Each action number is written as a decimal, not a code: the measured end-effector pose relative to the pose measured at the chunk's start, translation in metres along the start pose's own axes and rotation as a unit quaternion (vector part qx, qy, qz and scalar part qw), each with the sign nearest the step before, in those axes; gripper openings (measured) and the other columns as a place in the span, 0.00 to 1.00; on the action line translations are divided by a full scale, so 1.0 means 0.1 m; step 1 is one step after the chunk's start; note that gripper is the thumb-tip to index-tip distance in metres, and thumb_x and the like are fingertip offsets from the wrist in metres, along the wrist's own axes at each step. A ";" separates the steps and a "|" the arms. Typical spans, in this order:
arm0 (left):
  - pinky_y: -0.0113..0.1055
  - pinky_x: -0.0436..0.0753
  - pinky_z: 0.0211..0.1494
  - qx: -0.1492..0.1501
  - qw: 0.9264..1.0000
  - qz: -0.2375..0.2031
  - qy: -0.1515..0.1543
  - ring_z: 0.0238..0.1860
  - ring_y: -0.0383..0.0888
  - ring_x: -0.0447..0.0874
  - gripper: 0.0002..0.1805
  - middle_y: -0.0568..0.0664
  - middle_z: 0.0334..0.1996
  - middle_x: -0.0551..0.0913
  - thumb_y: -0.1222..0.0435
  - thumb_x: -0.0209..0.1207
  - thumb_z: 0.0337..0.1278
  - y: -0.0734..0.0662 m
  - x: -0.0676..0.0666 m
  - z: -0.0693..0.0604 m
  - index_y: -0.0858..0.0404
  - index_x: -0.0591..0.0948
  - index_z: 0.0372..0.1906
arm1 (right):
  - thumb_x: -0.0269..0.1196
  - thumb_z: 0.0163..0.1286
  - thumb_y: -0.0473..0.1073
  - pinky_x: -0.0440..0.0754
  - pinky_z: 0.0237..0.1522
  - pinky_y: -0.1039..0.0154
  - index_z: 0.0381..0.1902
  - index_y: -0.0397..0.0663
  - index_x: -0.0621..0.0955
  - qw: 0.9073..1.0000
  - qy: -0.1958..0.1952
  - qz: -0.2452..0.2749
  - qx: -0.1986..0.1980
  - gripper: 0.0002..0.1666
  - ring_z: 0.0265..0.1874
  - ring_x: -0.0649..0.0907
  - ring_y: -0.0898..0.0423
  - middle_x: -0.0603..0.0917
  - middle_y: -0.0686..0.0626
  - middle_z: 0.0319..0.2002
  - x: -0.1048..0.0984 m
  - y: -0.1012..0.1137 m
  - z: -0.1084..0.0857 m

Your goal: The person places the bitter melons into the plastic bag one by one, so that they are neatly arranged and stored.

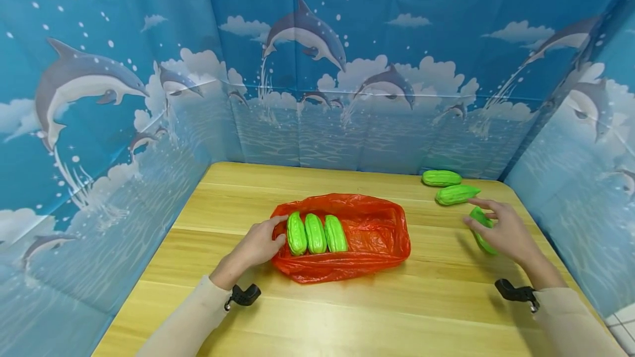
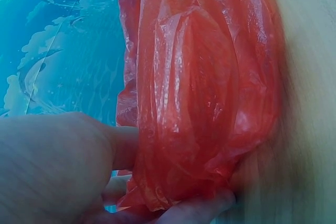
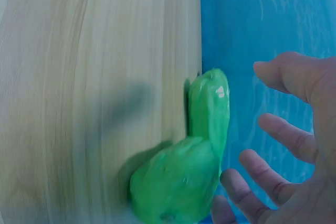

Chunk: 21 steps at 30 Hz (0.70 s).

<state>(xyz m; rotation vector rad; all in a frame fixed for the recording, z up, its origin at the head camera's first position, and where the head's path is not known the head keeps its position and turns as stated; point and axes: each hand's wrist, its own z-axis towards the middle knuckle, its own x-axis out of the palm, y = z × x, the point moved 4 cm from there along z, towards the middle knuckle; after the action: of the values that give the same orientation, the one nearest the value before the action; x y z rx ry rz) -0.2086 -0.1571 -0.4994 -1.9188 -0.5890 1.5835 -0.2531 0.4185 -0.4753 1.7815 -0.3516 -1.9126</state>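
A red plastic bag (image 1: 342, 269) lies with its mouth spread open, and three green ridged vegetables (image 1: 316, 233) stand side by side in its left half. At the bag's left end, my left hand (image 1: 258, 244) grips the rim; the left wrist view shows that hand (image 2: 58, 166) with thumb and fingers round the red plastic (image 2: 194, 87). My right hand (image 1: 508, 236) is over another green vegetable (image 1: 483, 242), partly covering it. In the right wrist view the right hand (image 3: 320, 182) has its fingers spread, holding nothing, beside two green vegetables (image 3: 176, 182).
Two more green vegetables, one (image 1: 441, 178) behind the other (image 1: 453, 195), lie near the back right of the wooden table (image 1: 367, 313). Blue dolphin-print sheeting (image 1: 317, 120) stands along the back and both sides.
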 end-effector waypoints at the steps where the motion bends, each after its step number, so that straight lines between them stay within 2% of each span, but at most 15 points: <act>1: 0.35 0.74 0.29 -0.001 1.000 0.000 0.001 0.20 0.42 0.68 0.34 0.56 0.40 0.85 0.64 0.62 0.87 0.00 0.00 0.00 0.60 0.72 0.90 | 0.67 0.90 0.54 0.81 0.62 0.15 0.87 0.29 0.71 1.000 0.000 0.002 -0.005 0.43 0.67 0.78 0.08 0.65 0.12 0.80 0.00 -0.03 0.00; 6: 0.35 0.74 0.29 -0.001 1.000 -0.001 0.002 0.20 0.42 0.68 0.34 0.55 0.43 0.87 0.64 0.62 0.87 0.03 0.02 -0.01 0.60 0.72 0.90 | 0.70 0.88 0.48 0.80 0.65 0.15 0.85 0.24 0.70 1.000 -0.005 0.006 -0.023 0.43 0.67 0.77 0.08 0.68 0.13 0.79 0.02 -0.15 -0.01; 8: 0.35 0.74 0.29 -0.002 1.000 -0.002 0.003 0.20 0.42 0.68 0.34 0.54 0.41 0.85 0.64 0.62 0.87 0.03 0.03 -0.01 0.60 0.72 0.90 | 0.71 0.87 0.46 0.80 0.65 0.14 0.85 0.23 0.71 1.000 -0.006 0.005 -0.024 0.43 0.67 0.77 0.07 0.69 0.13 0.79 0.02 -0.19 -0.02; 14: 0.33 0.71 0.27 0.002 1.000 -0.002 0.005 0.19 0.42 0.68 0.34 0.48 0.24 0.74 0.64 0.61 0.88 0.03 0.01 0.01 0.61 0.71 0.91 | 0.69 0.88 0.49 0.80 0.64 0.13 0.87 0.22 0.67 1.000 0.021 -0.007 0.000 0.46 0.67 0.76 0.04 0.66 0.10 0.80 0.02 -0.29 -0.02; 21: 0.34 0.71 0.27 0.007 1.000 -0.006 0.005 0.18 0.41 0.69 0.34 0.48 0.24 0.74 0.64 0.61 0.87 0.03 0.00 0.02 0.62 0.71 0.90 | 0.69 0.89 0.49 0.83 0.64 0.14 0.87 0.20 0.65 0.999 0.029 -0.014 0.018 0.47 0.68 0.77 0.06 0.66 0.06 0.76 0.04 -0.39 0.01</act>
<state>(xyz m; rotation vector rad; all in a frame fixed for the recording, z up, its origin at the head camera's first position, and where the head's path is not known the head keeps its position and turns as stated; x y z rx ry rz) -0.2102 -0.1590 -0.5020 -1.9085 -0.5832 1.5670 -0.2609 0.4494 -0.4989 1.8691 -0.3450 -1.8805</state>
